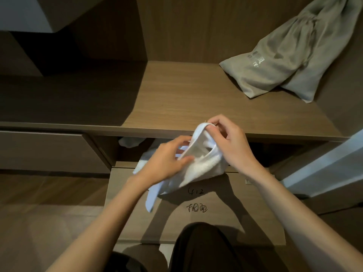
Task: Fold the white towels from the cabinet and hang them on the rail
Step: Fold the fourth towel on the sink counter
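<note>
A small white towel [198, 163] hangs bunched between both hands, in front of the cabinet's wooden shelf edge and above the pulled-out drawer. My right hand [229, 142] pinches its hemmed upper corner. My left hand [167, 160] grips the hem lower down on the left, and a loose end droops below my wrist. More white cloth [129, 141] lies in the dark opening under the shelf. No rail is in view.
The wooden shelf [176, 99] carries a grey drawstring bag [290, 55] at its back right. The open drawer's front panel [216, 216] has handwriting on it. A closed drawer [49, 152] sits to the left, a pale door edge [330, 169] to the right. My knees are at the bottom.
</note>
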A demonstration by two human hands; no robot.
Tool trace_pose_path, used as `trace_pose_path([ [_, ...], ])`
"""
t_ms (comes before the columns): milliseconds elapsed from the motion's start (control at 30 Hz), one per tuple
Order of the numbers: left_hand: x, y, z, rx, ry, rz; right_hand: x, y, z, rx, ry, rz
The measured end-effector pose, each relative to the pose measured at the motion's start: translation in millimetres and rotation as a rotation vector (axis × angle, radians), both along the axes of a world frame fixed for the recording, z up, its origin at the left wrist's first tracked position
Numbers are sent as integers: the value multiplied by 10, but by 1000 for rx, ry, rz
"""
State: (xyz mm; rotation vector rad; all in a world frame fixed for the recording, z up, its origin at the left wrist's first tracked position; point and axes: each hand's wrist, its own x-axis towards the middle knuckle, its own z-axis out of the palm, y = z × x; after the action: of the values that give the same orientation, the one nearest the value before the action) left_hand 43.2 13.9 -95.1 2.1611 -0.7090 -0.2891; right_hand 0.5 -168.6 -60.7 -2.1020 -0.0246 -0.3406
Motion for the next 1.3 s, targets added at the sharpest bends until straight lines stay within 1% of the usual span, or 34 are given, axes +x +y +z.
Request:
trace_pose_path([
  [67,129,152,24,107,6,-3,40,-12,12,42,58,19],
  [133,240,300,21,176,32,44,80,-16,79,33,144,58],
  [233,261,430,179,166,70,88,96,-17,342,10,282,131],
  [300,231,474,444,96,94,97,90,-56,611,-39,377,167],
  [367,203,501,809,49,84,112,89,-111,927,-138,438,201],
  [433,189,493,1236,40,58,132,92,-165,1281,-196,431,204],
  [533,141,434,1957,39,31,124,55,-199,1962,-196,415,197],
  [667,88,341,3091,11,0,110,-39,-250,3064,-225,397,184],
  [867,4,179,5205,0,-165,51,-278,-396,5185,-242,225,144],
  [967,-47,135,6238,9,-299,14,-423,-486,6212,-293,114,118],
  [1067,-119,139,7060,12,-463,-9,-603,-540,7031,-328,3,98],
  [1167,-274,218,7502,12,-637,83,-862,-560,7416,-320,-160,38],
  [1233,-374,300,7456,30,-718,153,-1068,-550,7329,-373,-334,-113],
  [1267,-428,333,7348,80,-706,171,-1173,-549,7183,-441,-380,-209],
  [1300,-492,343,7216,191,-653,163,-1250,-568,6987,-528,-330,-267],
])
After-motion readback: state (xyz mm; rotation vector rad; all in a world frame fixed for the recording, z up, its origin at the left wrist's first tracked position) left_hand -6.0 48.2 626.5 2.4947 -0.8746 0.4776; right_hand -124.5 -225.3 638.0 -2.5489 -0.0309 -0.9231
